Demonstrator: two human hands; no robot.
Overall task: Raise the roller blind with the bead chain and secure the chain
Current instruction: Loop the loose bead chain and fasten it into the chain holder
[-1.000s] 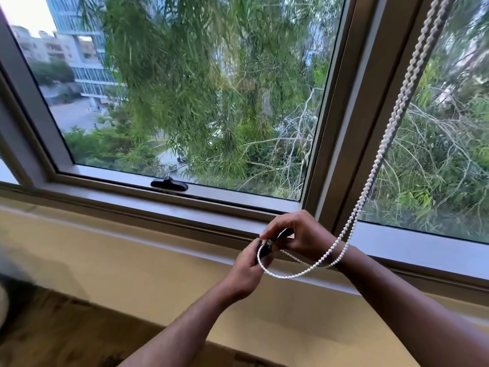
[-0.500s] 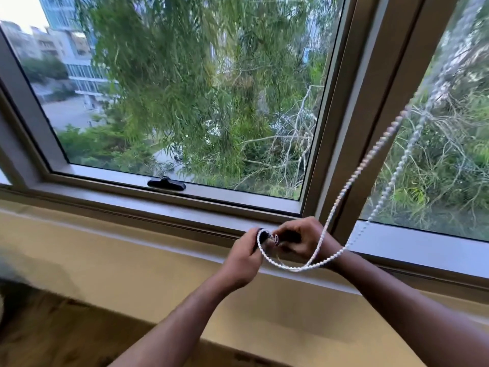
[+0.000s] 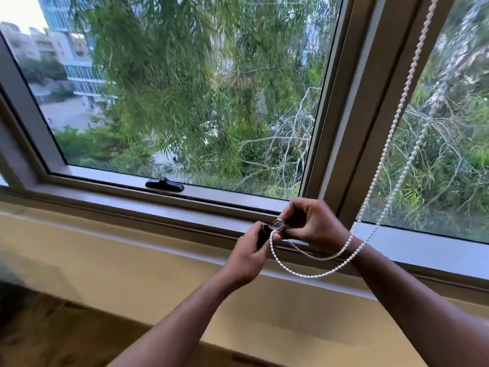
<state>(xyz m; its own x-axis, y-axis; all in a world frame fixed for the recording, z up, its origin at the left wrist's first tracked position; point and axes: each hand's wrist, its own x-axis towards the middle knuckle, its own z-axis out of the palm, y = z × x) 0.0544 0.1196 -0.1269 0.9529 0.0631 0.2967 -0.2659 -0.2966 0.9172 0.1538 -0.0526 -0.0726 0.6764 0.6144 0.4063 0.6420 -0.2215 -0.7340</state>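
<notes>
A white bead chain (image 3: pixel 386 144) hangs in two strands from the upper right and loops under my right wrist, ending between my hands. My left hand (image 3: pixel 248 255) grips a small dark holder (image 3: pixel 262 235) in front of the lower window frame. My right hand (image 3: pixel 309 223) pinches the end of the chain loop beside another small dark piece, right next to that holder. The roller blind itself is out of view above; the glass is uncovered.
A black window latch (image 3: pixel 164 185) sits on the lower sash to the left. A thick vertical mullion (image 3: pixel 354 128) stands just behind my right hand. A beige ledge (image 3: pixel 132 250) runs below the window frame.
The two chain strands have swung and spread apart. Both hands shifted slightly right along the frame, still working the chain end at the dark holder.
</notes>
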